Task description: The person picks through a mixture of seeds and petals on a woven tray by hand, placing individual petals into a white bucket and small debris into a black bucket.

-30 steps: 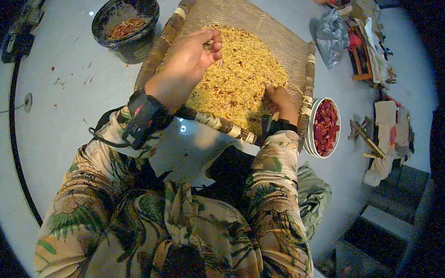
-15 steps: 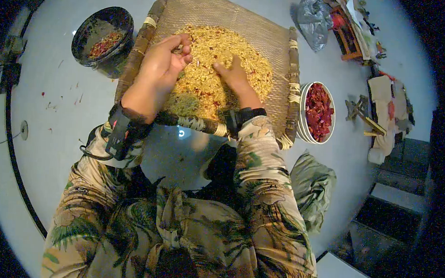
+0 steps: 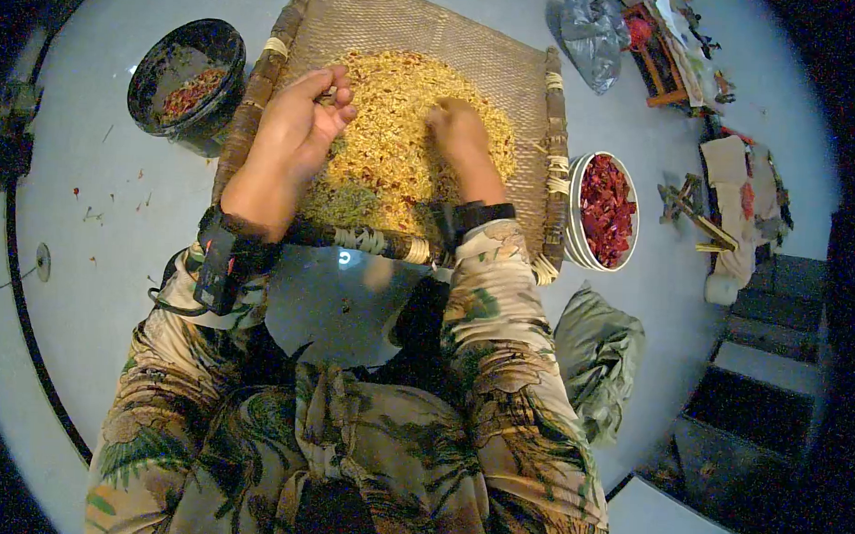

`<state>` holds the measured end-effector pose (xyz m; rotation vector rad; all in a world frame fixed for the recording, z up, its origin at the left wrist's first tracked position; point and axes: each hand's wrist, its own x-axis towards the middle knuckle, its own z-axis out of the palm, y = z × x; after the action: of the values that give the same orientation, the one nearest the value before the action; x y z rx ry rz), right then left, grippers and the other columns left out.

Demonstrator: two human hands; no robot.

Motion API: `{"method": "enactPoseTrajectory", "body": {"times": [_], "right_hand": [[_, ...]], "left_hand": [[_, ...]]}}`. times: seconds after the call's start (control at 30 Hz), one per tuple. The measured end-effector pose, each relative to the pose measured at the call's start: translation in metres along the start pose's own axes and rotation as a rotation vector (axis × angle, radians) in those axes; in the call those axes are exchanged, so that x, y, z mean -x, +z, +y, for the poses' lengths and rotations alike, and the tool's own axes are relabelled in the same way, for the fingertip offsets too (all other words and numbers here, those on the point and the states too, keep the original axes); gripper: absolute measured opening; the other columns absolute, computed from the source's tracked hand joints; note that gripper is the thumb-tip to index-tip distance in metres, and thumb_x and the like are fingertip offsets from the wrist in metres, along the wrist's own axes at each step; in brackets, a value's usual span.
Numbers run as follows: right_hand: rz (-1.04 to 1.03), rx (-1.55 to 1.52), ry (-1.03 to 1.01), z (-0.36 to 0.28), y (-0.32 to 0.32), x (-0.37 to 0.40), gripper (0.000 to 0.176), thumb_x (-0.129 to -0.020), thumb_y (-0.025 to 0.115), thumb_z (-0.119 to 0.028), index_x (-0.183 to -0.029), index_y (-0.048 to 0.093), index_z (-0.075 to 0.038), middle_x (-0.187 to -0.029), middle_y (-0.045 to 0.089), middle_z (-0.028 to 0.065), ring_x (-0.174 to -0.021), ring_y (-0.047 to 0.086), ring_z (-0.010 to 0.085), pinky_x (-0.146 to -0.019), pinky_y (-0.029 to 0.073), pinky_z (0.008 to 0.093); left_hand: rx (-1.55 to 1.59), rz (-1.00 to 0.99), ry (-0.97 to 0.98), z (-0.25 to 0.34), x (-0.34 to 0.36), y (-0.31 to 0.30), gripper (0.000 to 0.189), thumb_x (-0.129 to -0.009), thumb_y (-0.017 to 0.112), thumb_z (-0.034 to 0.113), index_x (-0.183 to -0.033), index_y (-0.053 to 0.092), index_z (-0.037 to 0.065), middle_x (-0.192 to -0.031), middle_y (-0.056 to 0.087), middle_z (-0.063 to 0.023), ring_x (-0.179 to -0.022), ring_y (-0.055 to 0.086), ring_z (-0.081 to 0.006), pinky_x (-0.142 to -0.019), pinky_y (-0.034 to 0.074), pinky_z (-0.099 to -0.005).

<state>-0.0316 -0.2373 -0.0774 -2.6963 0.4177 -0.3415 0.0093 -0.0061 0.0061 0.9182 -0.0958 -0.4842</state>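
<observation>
A woven tray (image 3: 417,27) with a wooden frame bears a wide heap of yellow grain-like pieces (image 3: 405,87) mixed with small dark red bits. Over the heap's left edge is my left hand (image 3: 305,121), palm turned inward and fingers curled; what it holds, if anything, is hidden. My right hand (image 3: 460,136) is over the right part of the heap, fingers bent down and blurred. A small greenish clump (image 3: 340,203) lies at the heap's near left edge.
On the left stands a black bucket (image 3: 184,84) with reddish scraps inside. A white bucket (image 3: 606,212) of dark red pieces is right of the tray. Green cloth (image 3: 598,358), a grey plastic bag (image 3: 591,37) and a small wooden stand (image 3: 698,215) lie further right.
My right hand has turned, and its spread thumb and fingers have drawn in over the heap. My left hand keeps nearly the same pose. The whole view has shifted slightly.
</observation>
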Motion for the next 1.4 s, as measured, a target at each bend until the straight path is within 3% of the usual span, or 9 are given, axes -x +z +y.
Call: {"method": "enactPoseTrajectory", "body": {"times": [0.1,0.17,0.4,0.5,0.7,0.83,1.0,1.1,1.4], "right_hand": [[0.078,0.201,0.159,0.071,0.003,0.004,0.021,-0.076,0.049,-0.019,-0.083,0.060,-0.002,-0.082,0.060,0.0203,-0.077,0.057,0.0377,-0.066,0.046,0.0451],[0.026,0.281,0.278,0.089,-0.019,0.014,0.022,-0.075,0.052,-0.015,-0.091,0.059,-0.002,-0.088,0.058,0.0220,-0.081,0.056,0.0378,-0.071,0.045,0.0429],[-0.053,0.385,0.138,0.123,-0.027,0.030,0.026,-0.073,0.050,-0.010,-0.097,0.059,-0.009,-0.092,0.059,0.0194,-0.086,0.056,0.0349,-0.075,0.044,0.0419],[-0.250,0.494,0.221,0.098,-0.038,0.032,0.028,-0.073,0.053,-0.012,-0.100,0.059,-0.011,-0.092,0.060,0.0172,-0.087,0.058,0.0314,-0.074,0.045,0.0406],[-0.080,-0.168,0.339,0.175,-0.018,0.020,0.025,-0.071,0.062,-0.019,-0.092,0.062,-0.006,-0.083,0.063,0.0142,-0.078,0.061,0.0254,-0.068,0.047,0.0365],[-0.134,0.141,0.225,0.139,-0.050,0.039,0.025,-0.069,0.064,-0.023,-0.086,0.063,-0.004,-0.075,0.062,0.0148,-0.067,0.061,0.0244,-0.061,0.047,0.0351],[-0.443,0.230,0.282,0.118,-0.044,0.048,0.028,-0.067,0.066,-0.026,-0.085,0.063,-0.004,-0.072,0.062,0.0151,-0.059,0.060,0.0258,-0.058,0.047,0.0353],[-0.399,0.342,0.268,0.102,-0.027,0.056,0.031,-0.066,0.067,-0.025,-0.086,0.062,-0.002,-0.072,0.062,0.0146,-0.060,0.060,0.0243,-0.059,0.048,0.0348],[-0.206,-0.943,0.416,0.058,-0.014,0.026,0.011,-0.078,0.055,-0.003,-0.087,0.058,0.002,-0.070,0.059,0.0079,-0.061,0.058,0.0141,-0.050,0.047,0.0254]], "left_hand": [[0.244,0.064,-0.174,0.004,-0.004,-0.004,0.011,-0.084,0.045,0.009,-0.088,0.050,-0.001,-0.076,0.051,-0.0062,-0.067,0.048,-0.0147,-0.058,0.043,-0.0265],[0.123,-0.004,-0.087,0.002,-0.001,-0.005,0.012,-0.084,0.045,0.009,-0.088,0.050,-0.001,-0.077,0.051,-0.0063,-0.068,0.048,-0.0145,-0.059,0.043,-0.0261],[0.246,0.003,-0.154,-0.004,-0.002,-0.004,0.005,-0.085,0.046,0.008,-0.087,0.049,0.003,-0.075,0.048,0.0002,-0.066,0.046,-0.0092,-0.063,0.042,-0.0196],[-0.051,-0.149,0.059,-0.008,0.002,-0.006,0.004,-0.084,0.045,0.005,-0.087,0.048,0.004,-0.076,0.047,0.0015,-0.065,0.044,-0.0086,-0.062,0.042,-0.0192],[0.182,-0.183,-0.142,-0.007,-0.005,-0.016,0.013,-0.083,0.044,0.004,-0.095,0.048,-0.001,-0.082,0.047,0.0006,-0.073,0.044,-0.0073,-0.067,0.042,-0.0183],[-0.231,-0.180,0.105,0.000,0.007,-0.008,0.020,-0.082,0.045,0.005,-0.101,0.046,-0.002,-0.086,0.046,-0.0004,-0.077,0.045,-0.0089,-0.070,0.041,-0.0194],[-0.134,-0.229,0.147,-0.008,0.008,-0.011,0.022,-0.082,0.044,0.007,-0.103,0.044,-0.002,-0.089,0.045,-0.0013,-0.080,0.043,-0.0099,-0.075,0.039,-0.0202],[-0.115,-0.205,0.081,-0.005,0.008,-0.010,0.020,-0.083,0.044,0.009,-0.100,0.045,-0.002,-0.087,0.045,-0.0022,-0.078,0.044,-0.0105,-0.074,0.039,-0.0215],[-0.002,-0.062,-0.012,-0.005,0.006,-0.002,0.012,-0.084,0.045,0.009,-0.090,0.049,-0.001,-0.079,0.051,-0.0063,-0.068,0.048,-0.0140,-0.061,0.043,-0.0268]]}}
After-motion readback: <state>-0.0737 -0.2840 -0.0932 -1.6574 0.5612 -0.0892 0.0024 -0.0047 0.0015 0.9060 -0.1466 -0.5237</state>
